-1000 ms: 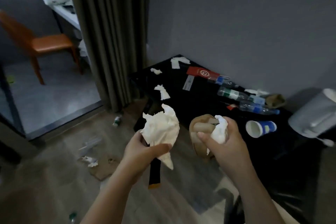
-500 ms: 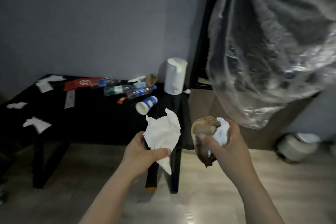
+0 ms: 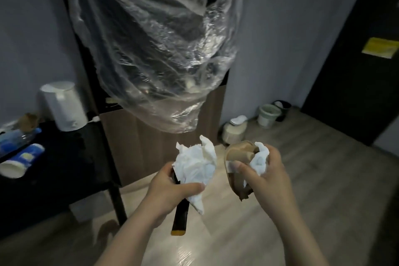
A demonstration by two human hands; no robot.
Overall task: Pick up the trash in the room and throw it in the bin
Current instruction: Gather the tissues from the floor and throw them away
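Two loads of trash sit in the person's grip. A crumpled white tissue [image 3: 195,164] and a black strip with a yellow end [image 3: 179,218] are clutched in the left hand [image 3: 172,185], fingers closed around them. The right hand [image 3: 266,170] is closed on a brown paper wrapper [image 3: 237,170] and a smaller white tissue wad [image 3: 260,158]. Both are held over the wooden floor [image 3: 323,179], below a hanging clear plastic bag [image 3: 155,49]. Three small bins [image 3: 268,115] stand by the far wall. A black counter [image 3: 64,157] at left carries a white kettle [image 3: 63,106], a tipped paper cup [image 3: 20,161] and bottles [image 3: 17,138].
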